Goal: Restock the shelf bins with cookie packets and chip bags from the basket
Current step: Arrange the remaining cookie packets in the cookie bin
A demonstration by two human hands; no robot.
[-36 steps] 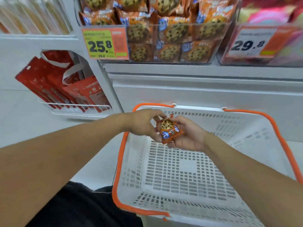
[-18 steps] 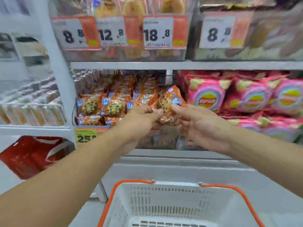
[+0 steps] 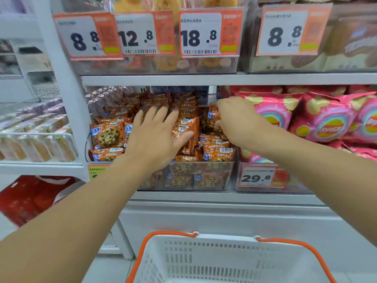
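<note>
Your left hand [image 3: 157,137] lies flat with its fingers spread straight, pressing on the heap of cookie packets [image 3: 184,127] in the clear bin [image 3: 204,176] on the middle shelf; it holds nothing. Just to its 3 o'clock, your right hand [image 3: 237,119] has its fingers curled round one cookie packet [image 3: 213,117], pinching it at the bin's right end, hard against the divider. At 3 o'clock beyond that, the pink chip bags [image 3: 318,119] fill the neighbouring bin.

You look to be at the placing step: the packet is over the heap but not let go. The next move calls for tucking it down into the gap at the right end, then loosening those fingers while the left hand steadies the pile so nothing slides over the front wall.

At 6 o'clock, the white basket [image 3: 230,260] shows no goods in the part visible.
</note>
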